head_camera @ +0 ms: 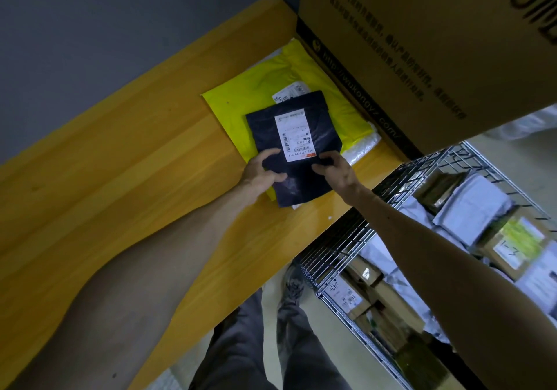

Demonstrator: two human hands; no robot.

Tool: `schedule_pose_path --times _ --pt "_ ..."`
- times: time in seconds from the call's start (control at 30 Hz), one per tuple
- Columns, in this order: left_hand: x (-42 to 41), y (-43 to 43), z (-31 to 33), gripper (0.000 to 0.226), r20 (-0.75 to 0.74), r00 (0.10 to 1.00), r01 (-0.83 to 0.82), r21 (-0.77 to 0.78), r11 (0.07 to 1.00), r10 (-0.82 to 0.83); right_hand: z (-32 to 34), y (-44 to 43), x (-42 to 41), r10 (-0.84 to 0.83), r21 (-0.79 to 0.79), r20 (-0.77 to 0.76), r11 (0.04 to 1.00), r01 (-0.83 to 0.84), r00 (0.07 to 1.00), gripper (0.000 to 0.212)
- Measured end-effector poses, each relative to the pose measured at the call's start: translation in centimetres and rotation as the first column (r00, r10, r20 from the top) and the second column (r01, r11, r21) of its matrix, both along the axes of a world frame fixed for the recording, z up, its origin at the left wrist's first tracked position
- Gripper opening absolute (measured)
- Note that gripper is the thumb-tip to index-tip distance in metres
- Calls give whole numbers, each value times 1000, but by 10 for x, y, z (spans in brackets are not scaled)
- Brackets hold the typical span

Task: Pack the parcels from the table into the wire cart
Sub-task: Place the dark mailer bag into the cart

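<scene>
Navy parcel point(297, 148) (white label up) lies on a yellow parcel point(256, 88) on the counter point(120, 163). The left hand point(260, 171) and right hand point(337, 169) pinch its near sides, beside the wire cart point(346, 239)

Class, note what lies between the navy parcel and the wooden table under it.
Head view: a yellow mailer lies under the navy parcel, with a white padded parcel showing beneath it, on the table.
</scene>
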State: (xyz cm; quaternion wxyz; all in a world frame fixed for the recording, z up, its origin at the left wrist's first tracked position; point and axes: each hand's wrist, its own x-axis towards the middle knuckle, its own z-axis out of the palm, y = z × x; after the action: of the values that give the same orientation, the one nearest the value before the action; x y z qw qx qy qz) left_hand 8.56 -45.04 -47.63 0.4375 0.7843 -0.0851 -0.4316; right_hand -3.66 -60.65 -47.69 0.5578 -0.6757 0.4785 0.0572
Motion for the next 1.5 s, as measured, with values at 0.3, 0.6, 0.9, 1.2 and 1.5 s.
schedule_pose_path --times 0.3,0.6,0.9,1.2,1.5 --pt "10 21 -4 53 66 998 -4 120 993 -4 -5 3 -4 -116 89 71 990 109 991 29" --pt "14 29 -3 74 68 996 49 81 996 -54 -8 19 -6 144 18 73 989 -146 987 70" --pt "22 34 -4 75 91 987 129 58 990 -134 -18 22 2 74 19 82 997 -76 994 72" --pt "19 46 23 72 227 955 195 -4 981 -189 11 29 -7 142 -169 66 977 -129 988 56" --pt "6 34 87 80 303 938 191 -49 980 -167 76 21 -20 189 -312 124 939 -143 974 57"
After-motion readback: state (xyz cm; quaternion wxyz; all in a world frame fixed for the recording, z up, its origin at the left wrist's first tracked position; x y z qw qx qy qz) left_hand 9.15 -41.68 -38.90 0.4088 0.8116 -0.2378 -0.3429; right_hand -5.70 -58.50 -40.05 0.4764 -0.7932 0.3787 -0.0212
